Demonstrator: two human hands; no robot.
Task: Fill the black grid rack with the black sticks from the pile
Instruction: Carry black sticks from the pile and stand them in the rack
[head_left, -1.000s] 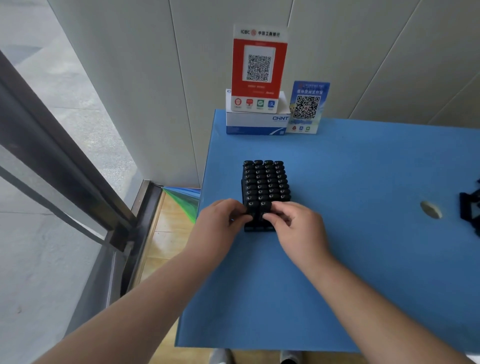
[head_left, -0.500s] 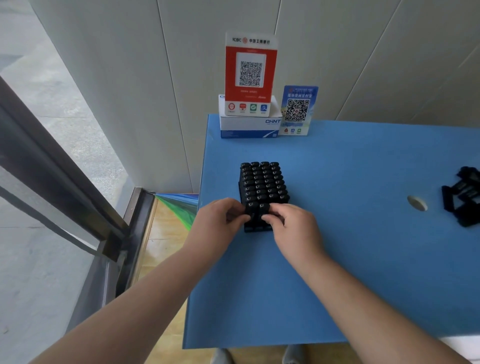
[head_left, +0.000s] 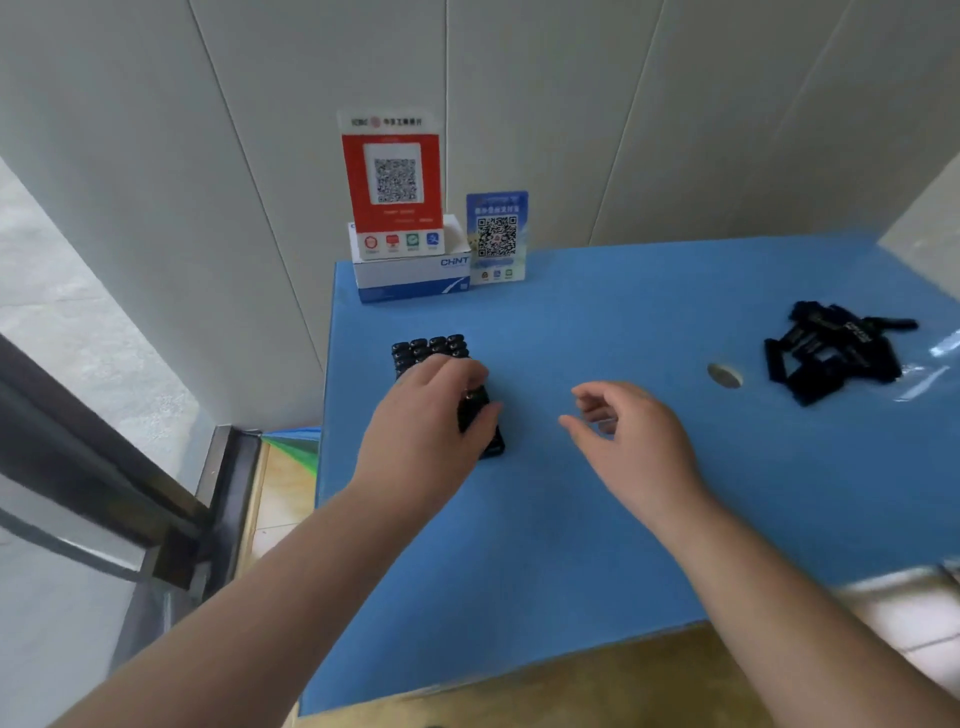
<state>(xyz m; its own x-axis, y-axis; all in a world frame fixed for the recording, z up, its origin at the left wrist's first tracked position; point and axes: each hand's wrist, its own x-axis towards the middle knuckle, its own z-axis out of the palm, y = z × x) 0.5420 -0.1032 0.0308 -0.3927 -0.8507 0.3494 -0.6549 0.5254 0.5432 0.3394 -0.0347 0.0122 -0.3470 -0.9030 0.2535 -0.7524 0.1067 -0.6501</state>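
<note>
The black grid rack (head_left: 428, 349) stands near the left edge of the blue table (head_left: 597, 493), with black sticks upright in its rows. My left hand (head_left: 426, 421) lies over the rack's near part, fingers and thumb curled round it, and hides most of it. My right hand (head_left: 628, 436) hovers to the right of the rack, fingers loosely curled and holding nothing. The pile of loose black sticks (head_left: 831, 353) lies at the far right of the table.
A red QR sign (head_left: 392, 176) stands on a white and blue box (head_left: 415, 270) at the back left, next to a small blue QR card (head_left: 497, 236). A round hole (head_left: 723, 375) sits left of the pile. The table's left edge drops to the floor.
My right hand has left the rack and moved right, holding nothing. My left hand has shifted over the rack's near part. The view has turned right and the pile has come into sight.
</note>
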